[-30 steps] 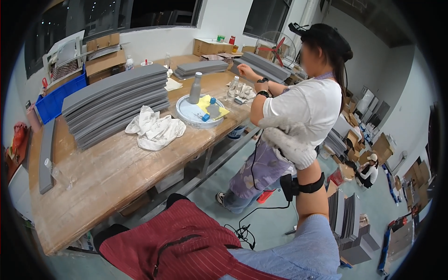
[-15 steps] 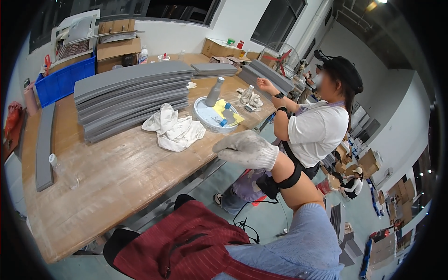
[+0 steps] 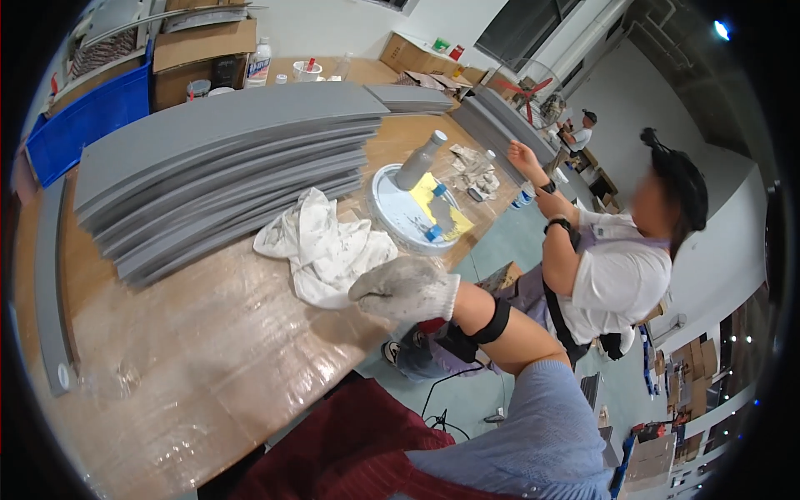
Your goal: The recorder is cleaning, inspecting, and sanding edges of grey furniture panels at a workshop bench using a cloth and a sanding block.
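Note:
My right hand (image 3: 406, 289), in a soiled white knit glove, is over the front part of the table at the lower right corner of a crumpled white cloth (image 3: 312, 246). Its fingers are pressed together and curled; nothing shows in them, and I cannot tell if they touch the cloth. Out of view is my left hand. Just beyond the glove stands a round white tub lid (image 3: 392, 218), bearing a grey-filled bottle (image 3: 419, 162), a yellow sheet (image 3: 458, 222) smeared grey and small blue caps (image 3: 433, 233). Left of these is a tall stack of grey panels (image 3: 233, 125).
Across the table a person (image 3: 621, 250) in a white shirt stands with forearms raised. A stained rag (image 3: 473, 172) lies at the far edge. Single grey panel (image 3: 52, 283) runs along the left. Behind are a blue bin (image 3: 92, 117) and cartons (image 3: 204, 46).
My gloved hand has come down and left in view, up to the white cloth. The view has shifted closer over the table. The other person's forearms stay raised.

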`<state>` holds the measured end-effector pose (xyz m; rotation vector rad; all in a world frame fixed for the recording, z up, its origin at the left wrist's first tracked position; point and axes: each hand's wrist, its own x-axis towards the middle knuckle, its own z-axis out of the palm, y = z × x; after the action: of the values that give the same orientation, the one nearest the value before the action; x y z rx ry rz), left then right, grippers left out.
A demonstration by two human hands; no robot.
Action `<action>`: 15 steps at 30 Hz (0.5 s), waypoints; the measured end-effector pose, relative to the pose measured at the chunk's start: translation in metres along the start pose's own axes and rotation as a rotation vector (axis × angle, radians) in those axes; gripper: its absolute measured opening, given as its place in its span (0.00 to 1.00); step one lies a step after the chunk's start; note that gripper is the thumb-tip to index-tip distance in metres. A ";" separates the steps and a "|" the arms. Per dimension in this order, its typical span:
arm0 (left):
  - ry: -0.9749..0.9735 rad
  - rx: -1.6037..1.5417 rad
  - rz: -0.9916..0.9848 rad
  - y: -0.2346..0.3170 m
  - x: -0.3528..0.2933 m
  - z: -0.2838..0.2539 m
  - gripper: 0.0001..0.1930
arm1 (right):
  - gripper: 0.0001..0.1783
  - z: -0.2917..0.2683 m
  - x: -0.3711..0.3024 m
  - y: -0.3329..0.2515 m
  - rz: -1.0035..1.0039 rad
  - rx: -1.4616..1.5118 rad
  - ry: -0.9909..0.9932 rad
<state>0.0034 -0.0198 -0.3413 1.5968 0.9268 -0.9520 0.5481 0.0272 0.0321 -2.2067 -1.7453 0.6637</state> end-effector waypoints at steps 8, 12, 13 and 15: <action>-0.005 -0.050 -0.108 0.042 -0.035 -0.041 0.28 | 0.17 -0.041 0.066 0.048 0.074 -0.012 -0.225; 0.019 -0.085 -0.132 0.059 -0.058 -0.044 0.28 | 0.18 -0.064 0.067 0.054 0.064 0.004 -0.273; 0.025 -0.096 -0.140 0.061 -0.063 -0.042 0.28 | 0.18 -0.067 0.067 0.054 0.068 0.010 -0.293; 0.030 -0.117 -0.158 0.063 -0.073 -0.035 0.28 | 0.18 -0.069 0.067 0.053 0.070 0.018 -0.320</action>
<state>0.0366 -0.0055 -0.2456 1.4595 1.1223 -0.9654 0.6395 0.0845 0.0537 -2.2566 -1.7992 1.0976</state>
